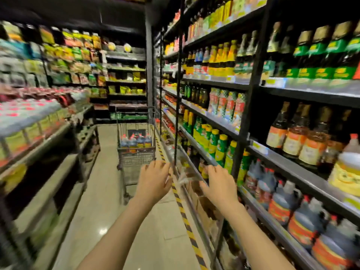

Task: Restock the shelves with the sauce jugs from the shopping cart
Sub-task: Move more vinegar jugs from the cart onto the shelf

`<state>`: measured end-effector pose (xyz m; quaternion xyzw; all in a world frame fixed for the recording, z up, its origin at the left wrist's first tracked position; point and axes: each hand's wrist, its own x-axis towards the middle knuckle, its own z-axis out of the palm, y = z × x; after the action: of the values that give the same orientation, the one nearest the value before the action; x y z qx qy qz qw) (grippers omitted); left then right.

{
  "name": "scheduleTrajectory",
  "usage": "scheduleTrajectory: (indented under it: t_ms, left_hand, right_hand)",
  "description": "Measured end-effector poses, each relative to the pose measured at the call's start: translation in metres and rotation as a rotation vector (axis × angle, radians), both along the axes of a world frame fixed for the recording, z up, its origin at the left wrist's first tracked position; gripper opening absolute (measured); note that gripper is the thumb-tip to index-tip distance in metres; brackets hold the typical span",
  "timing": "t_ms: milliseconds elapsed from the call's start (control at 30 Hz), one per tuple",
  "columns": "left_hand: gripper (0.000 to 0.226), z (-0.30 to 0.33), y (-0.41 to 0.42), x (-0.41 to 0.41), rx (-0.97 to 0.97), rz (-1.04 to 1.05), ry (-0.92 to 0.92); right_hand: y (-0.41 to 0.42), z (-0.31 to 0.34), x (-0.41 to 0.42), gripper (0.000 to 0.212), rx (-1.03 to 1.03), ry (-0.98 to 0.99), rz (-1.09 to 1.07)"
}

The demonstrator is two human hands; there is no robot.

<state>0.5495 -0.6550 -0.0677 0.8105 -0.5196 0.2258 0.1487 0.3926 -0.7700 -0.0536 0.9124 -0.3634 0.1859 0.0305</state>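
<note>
Both your hands are out in front, fingers loosely spread, holding nothing: left hand [153,179], right hand [220,184]. The sauce jugs [134,141] stand upright in the wire shopping cart [136,152] at frame centre, well apart from you. Matching dark jugs [303,217] fill the shelf [292,244] at lower right. Judgement: full, heavy, rigid plastic, smooth sides likely slick. Take each by its moulded handle; support the base.
</note>
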Motion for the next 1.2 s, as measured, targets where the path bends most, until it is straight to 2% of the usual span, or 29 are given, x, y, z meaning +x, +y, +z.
scheduleTrajectory:
  t_ms: [167, 500, 767, 967, 1200]
  left_hand:
    - [0.033, -0.005, -0.028, 0.092, -0.008, 0.141, 0.036]
    - [0.032, -0.023, -0.095, 0.229, 0.079, 0.356, 0.000]
    - [0.030, -0.048, -0.155, 0.370, 0.067, 0.368, 0.034]
    - [0.031, -0.061, -0.203, 0.493, 0.151, 0.391, 0.063]
    - [0.035, -0.085, -0.263, 0.599, 0.218, 0.377, 0.079]
  right_hand:
    - [-0.048, -0.002, 0.102, 0.044, 0.028, 0.038, 0.140]
    - [-0.138, -0.023, 0.266, 0.046, 0.127, 0.036, 0.252]
    - [-0.203, -0.052, 0.412, 0.045, 0.146, 0.056, 0.288]
    - [-0.251, -0.062, 0.528, 0.046, 0.172, 0.097, 0.251]
    - [-0.310, -0.091, 0.641, 0.047, 0.243, 0.130, 0.264]
